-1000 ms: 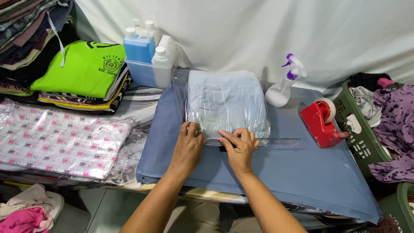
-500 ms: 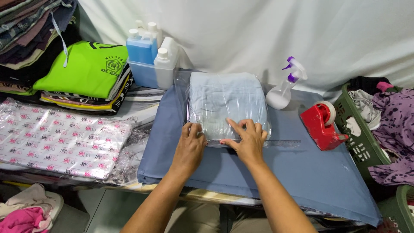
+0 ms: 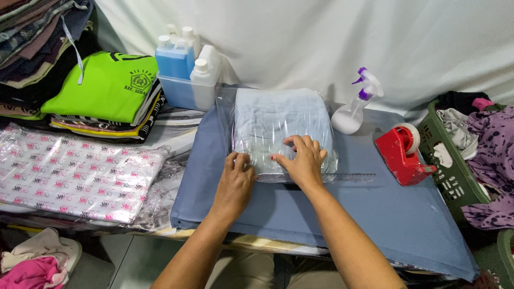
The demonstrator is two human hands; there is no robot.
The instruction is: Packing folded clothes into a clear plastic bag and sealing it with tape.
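White cloth hangs as a backdrop behind a counter [image 3: 375, 225] covered in blue fabric.

Head view: a folded pale-blue garment in a clear plastic bag [image 3: 281, 131] lies on the blue cover, its long axis running away from the person, with the near, open end of the bag toward the body. Both hands rest on that near end. The left hand [image 3: 235, 184] lies flat with its fingers bent over the bag's near-left corner; its grip is loose and closes round nothing. The right hand [image 3: 302, 160] sits a little farther up, fingers spread wide and pressing down on the plastic over the cloth, likewise clasping nothing. So the package stretches straight ahead of both hands, with the right hand reaching deeper onto it. A clear ruler [image 3: 332, 176] lies crosswise just beside the right wrist. Farther right stand a red tape dispenser [image 3: 401, 155] and a spray bottle [image 3: 353, 109]; a stack of folded clothes [image 3: 101, 99] lies to the left.
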